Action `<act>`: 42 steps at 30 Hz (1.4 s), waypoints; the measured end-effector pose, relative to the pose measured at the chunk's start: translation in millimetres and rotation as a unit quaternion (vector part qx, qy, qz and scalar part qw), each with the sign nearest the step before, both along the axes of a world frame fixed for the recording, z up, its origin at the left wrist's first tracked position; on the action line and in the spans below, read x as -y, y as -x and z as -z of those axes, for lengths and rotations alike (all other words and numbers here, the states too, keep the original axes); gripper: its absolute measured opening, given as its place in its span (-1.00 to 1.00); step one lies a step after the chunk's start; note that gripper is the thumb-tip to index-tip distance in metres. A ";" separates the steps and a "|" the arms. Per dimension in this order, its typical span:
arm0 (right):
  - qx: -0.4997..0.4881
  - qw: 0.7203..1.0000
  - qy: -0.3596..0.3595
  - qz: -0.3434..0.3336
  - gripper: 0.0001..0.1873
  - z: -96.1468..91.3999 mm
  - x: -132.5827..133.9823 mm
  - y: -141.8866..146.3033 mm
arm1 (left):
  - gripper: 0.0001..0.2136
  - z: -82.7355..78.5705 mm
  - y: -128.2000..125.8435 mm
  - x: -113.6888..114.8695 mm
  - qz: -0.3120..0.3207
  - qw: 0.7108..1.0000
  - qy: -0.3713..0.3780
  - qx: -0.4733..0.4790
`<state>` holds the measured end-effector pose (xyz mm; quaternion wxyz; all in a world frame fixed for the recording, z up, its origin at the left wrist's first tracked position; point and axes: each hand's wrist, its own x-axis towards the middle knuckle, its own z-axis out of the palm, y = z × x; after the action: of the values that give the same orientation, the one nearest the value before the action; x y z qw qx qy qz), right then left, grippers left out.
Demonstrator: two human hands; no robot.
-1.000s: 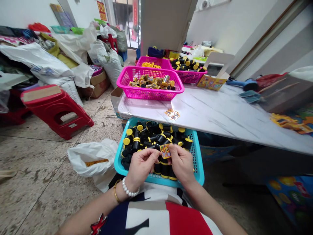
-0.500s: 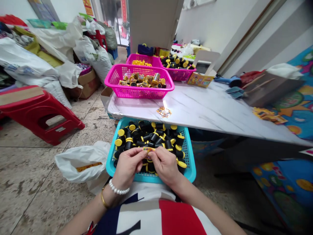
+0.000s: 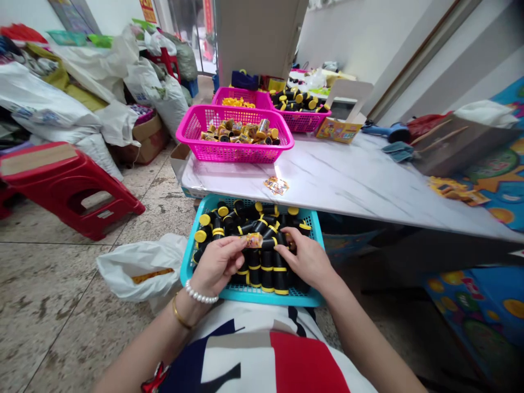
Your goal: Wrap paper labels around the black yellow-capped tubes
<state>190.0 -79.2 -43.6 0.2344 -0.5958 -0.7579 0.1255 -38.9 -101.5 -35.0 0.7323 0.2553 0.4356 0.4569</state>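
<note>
My left hand (image 3: 223, 259), with a pearl bracelet at the wrist, pinches a small orange-and-yellow printed plastic label (image 3: 254, 240) between thumb and fingertips. My right hand (image 3: 307, 254) is over the canisters, thumb and index finger spread, their tips close to the yellow lid of a black canister (image 3: 269, 244). Whether they touch that canister I cannot tell. Beneath both hands is a turquoise basket (image 3: 318, 229) full of black canisters with yellow lids; several stand in a row near its front.
Behind the basket runs a marble-patterned table (image 3: 327, 174) with loose printed labels (image 3: 277, 185). A pink basket (image 3: 233, 156) on it holds wrapped canisters. To the left are a white sack (image 3: 118, 278) and a red stool (image 3: 77, 185).
Both hands were together on the label. My right hand has let go of it and moved right, fingers spreading over the canisters. My left hand keeps the label.
</note>
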 end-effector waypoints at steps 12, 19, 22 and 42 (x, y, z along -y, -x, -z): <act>-0.454 0.876 0.128 -0.105 -0.68 -34.9 6.4 20.4 | -0.77 -7.4 -9.6 -16.4 -0.006 0.997 0.042 0.065; -0.359 0.921 0.101 -0.116 -0.67 -36.0 5.2 18.5 | -0.74 -7.1 -11.9 -11.5 0.024 1.000 0.003 0.014; -0.366 0.919 0.096 -0.107 -0.67 -40.0 5.9 19.9 | -0.74 -5.4 -12.8 -9.8 0.020 0.999 -0.027 -0.008; -0.389 0.903 0.174 -0.049 -0.66 -45.2 13.2 28.6 | -0.77 -3.5 -17.0 -10.5 0.014 0.996 -0.014 0.087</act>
<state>161.4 -92.3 1.6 0.3968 -0.4932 -0.6002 0.4889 -22.0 -91.0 -31.5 0.7704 0.2308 0.3598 0.4731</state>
